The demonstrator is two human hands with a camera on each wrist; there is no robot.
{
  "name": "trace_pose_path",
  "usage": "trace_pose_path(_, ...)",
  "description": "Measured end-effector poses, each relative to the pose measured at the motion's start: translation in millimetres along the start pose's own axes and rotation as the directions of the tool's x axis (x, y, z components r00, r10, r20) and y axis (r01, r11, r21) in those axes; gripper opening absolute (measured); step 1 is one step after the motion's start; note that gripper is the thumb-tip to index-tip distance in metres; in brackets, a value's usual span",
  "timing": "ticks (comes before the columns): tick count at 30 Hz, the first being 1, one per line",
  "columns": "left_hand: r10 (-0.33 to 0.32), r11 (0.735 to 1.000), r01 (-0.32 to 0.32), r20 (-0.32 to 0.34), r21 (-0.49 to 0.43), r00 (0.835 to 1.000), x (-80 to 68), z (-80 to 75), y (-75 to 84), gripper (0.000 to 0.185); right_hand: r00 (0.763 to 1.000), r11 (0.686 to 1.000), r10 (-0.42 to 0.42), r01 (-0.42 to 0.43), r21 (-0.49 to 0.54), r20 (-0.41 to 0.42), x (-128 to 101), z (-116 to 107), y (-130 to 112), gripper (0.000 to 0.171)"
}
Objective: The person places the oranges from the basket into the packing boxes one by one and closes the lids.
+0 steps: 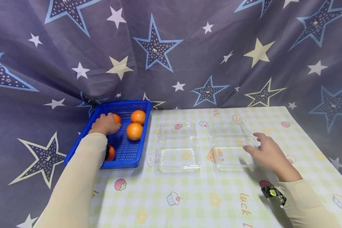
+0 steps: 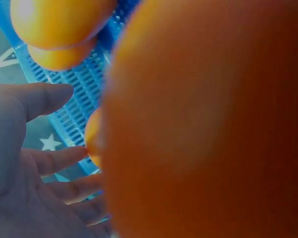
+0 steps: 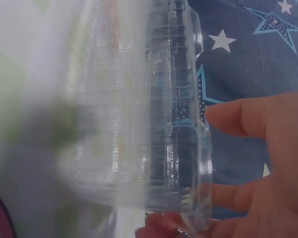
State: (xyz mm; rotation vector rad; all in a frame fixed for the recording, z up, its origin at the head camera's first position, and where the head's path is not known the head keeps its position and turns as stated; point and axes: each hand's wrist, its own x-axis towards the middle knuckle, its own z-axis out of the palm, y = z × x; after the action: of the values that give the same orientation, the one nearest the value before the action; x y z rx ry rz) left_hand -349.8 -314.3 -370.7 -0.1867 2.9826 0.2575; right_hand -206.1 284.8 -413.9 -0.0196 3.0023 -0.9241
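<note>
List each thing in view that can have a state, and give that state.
Blue plastic basket: holds four oranges.
Left clear plastic clamshell box: open, empty.
Right clear plastic clamshell box: open, empty.
Left hand: on an orange.
Right hand: fingers at the right box's edge.

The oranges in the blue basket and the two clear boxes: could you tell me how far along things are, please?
Done: both clear boxes sit open on the table, the left box and right box, and both look empty. In hand: the left hand rests on an orange in the basket, not yet lifted; the right hand touches the right box's edge. Left: all four oranges are in the basket.
</note>
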Motion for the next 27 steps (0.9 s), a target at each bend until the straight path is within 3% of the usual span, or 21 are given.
trace_pose_path(10, 0.013, 1.0, -0.014, -0.039, -0.024, 0.999, 8.2, 5.8, -7.0, 0.086, 0.999, 0.998, 0.042, -0.043, 0.045, 0.024, -3, 3, 10, 0.085)
trace_pose_path(18, 0.058, 0.998, -0.057, -0.104, 0.013, 0.993, 10.9, 0.9, 0.9, 0.083, 0.995, 0.99, 0.095, -0.099, 0.103, 0.04, -5, 7, 15, 0.082)
trace_pose_path(27, 0.032, 0.999, -0.029, -0.084, 0.042, 0.996, 11.1, -1.2, 9.8, 0.067, 0.995, 0.987, 0.095, -0.096, 0.128, 0.01, -4, 10, 19, 0.076)
